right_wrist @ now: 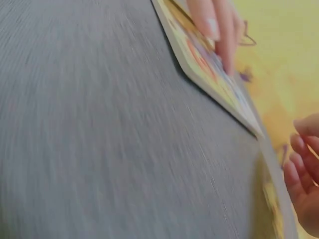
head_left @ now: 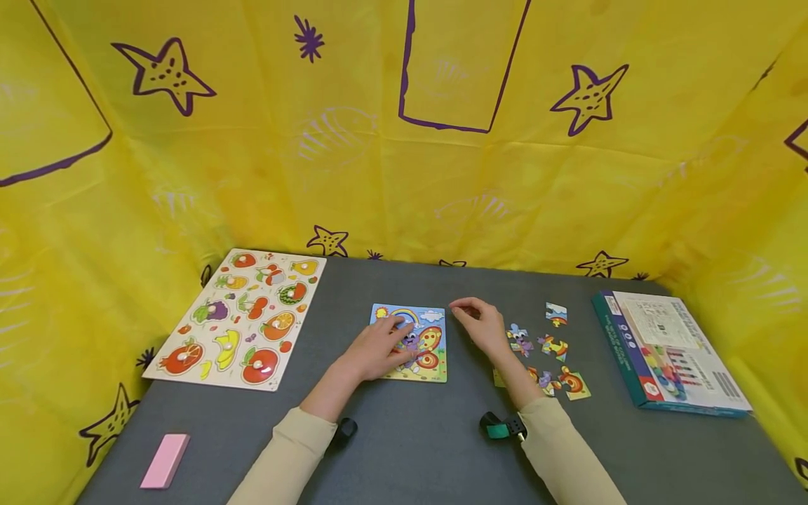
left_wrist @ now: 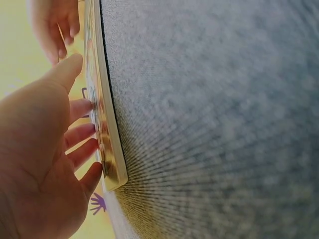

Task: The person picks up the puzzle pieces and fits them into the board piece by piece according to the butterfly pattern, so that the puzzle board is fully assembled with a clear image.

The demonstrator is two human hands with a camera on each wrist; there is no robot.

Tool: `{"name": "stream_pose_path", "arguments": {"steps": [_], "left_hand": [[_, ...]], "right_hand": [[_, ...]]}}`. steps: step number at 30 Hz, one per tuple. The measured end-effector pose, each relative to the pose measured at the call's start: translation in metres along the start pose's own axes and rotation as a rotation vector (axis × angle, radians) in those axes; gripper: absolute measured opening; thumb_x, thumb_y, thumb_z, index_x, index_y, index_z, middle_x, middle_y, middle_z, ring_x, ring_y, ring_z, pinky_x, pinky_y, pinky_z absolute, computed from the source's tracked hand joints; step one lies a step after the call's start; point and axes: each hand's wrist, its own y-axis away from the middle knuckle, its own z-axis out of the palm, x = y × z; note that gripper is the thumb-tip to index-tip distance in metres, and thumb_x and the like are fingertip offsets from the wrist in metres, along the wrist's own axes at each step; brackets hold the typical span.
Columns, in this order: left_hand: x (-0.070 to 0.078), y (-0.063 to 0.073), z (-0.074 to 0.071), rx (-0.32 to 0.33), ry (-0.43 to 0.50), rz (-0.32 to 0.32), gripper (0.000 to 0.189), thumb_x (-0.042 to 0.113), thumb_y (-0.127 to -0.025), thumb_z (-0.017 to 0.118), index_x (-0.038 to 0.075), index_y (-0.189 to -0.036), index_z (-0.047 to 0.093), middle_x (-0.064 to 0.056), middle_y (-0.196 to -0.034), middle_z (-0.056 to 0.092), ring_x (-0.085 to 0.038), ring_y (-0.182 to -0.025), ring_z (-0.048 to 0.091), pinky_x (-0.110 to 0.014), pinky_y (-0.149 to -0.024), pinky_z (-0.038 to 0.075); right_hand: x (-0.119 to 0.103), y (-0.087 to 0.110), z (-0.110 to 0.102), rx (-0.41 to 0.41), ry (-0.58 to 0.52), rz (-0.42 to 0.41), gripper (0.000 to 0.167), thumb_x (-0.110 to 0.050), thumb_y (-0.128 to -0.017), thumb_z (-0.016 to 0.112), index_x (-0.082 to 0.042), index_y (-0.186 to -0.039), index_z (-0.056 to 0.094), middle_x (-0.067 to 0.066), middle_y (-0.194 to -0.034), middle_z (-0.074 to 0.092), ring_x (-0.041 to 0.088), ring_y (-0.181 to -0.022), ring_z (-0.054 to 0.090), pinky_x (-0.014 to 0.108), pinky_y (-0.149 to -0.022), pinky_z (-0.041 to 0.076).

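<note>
A small square butterfly puzzle board (head_left: 432,339) lies on the grey table, with a rainbow, a sun and a cloud on it. My left hand (head_left: 377,348) rests over its left part, fingers extended and touching the surface, which hides some of the picture. In the left wrist view those fingers (left_wrist: 82,134) meet the board's face. Just off the board's right side hovers my right hand (head_left: 482,328), fingers loosely bent, with nothing visible in them. Several loose puzzle pieces (head_left: 571,383) lie right of that hand, some partly hidden by the forearm.
On the left lies a large fruit peg board (head_left: 214,284). A pink block (head_left: 165,461) sits near the front left. At the right is a flat box (head_left: 678,351) with a paper on top. Yellow patterned cloth (head_left: 379,182) encloses the table's back and sides.
</note>
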Motion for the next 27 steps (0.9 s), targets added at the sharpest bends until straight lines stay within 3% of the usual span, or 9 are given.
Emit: {"name": "stream_pose_path", "arguments": {"steps": [6, 10, 14, 17, 22, 27], "left_hand": [[0.002, -0.001, 0.0, 0.001, -0.007, 0.009, 0.061, 0.046, -0.096, 0.058, 0.011, -0.145, 0.049, -0.015, -0.144, 0.042, -0.033, -0.131, 0.039, -0.054, -0.104, 0.035], [0.002, -0.002, 0.0, 0.018, 0.001, 0.02, 0.059, 0.044, -0.096, 0.059, 0.01, -0.143, 0.05, -0.017, -0.143, 0.043, -0.034, -0.131, 0.039, -0.054, -0.104, 0.035], [0.001, -0.001, 0.001, 0.025, 0.008, 0.018, 0.059, 0.043, -0.096, 0.059, 0.009, -0.143, 0.05, -0.017, -0.144, 0.042, -0.035, -0.132, 0.039, -0.055, -0.105, 0.034], [0.0, -0.001, 0.002, 0.021, 0.019, 0.013, 0.06, 0.045, -0.096, 0.058, 0.009, -0.143, 0.05, -0.017, -0.144, 0.042, -0.035, -0.132, 0.038, -0.055, -0.106, 0.033], [-0.001, -0.001, 0.003, 0.014, 0.021, 0.005, 0.062, 0.047, -0.096, 0.056, 0.01, -0.144, 0.049, -0.016, -0.146, 0.04, -0.035, -0.133, 0.037, -0.054, -0.107, 0.032], [0.001, -0.001, 0.002, 0.007, 0.024, -0.003, 0.062, 0.048, -0.096, 0.056, 0.01, -0.145, 0.048, -0.015, -0.146, 0.04, -0.034, -0.134, 0.036, -0.055, -0.107, 0.032]], "right_hand": [[0.023, 0.0, -0.045, 0.143, 0.112, 0.008, 0.018, -0.02, -0.093, 0.067, -0.009, -0.105, 0.074, 0.01, -0.097, 0.067, 0.024, -0.085, 0.061, 0.034, -0.072, 0.045], [0.04, -0.001, -0.077, 0.192, 0.181, 0.074, 0.026, -0.02, -0.094, 0.064, -0.004, -0.114, 0.069, 0.019, -0.115, 0.059, 0.034, -0.099, 0.055, 0.046, -0.085, 0.041], [0.056, -0.003, -0.105, 0.178, 0.258, 0.129, 0.037, -0.017, -0.093, 0.063, 0.003, -0.124, 0.061, 0.03, -0.132, 0.046, 0.047, -0.12, 0.039, 0.057, -0.102, 0.027], [0.068, -0.003, -0.12, 0.146, 0.315, 0.166, 0.049, -0.017, -0.093, 0.063, 0.011, -0.132, 0.051, 0.036, -0.139, 0.035, 0.053, -0.13, 0.026, 0.06, -0.107, 0.019], [0.083, -0.003, -0.134, 0.076, 0.375, 0.232, 0.062, -0.02, -0.094, 0.061, 0.02, -0.136, 0.038, 0.042, -0.14, 0.028, 0.057, -0.127, 0.023, 0.063, -0.105, 0.02], [0.089, -0.003, -0.138, 0.054, 0.377, 0.257, 0.059, -0.021, -0.095, 0.061, 0.018, -0.135, 0.041, 0.042, -0.139, 0.028, 0.058, -0.127, 0.023, 0.063, -0.104, 0.021]]}}
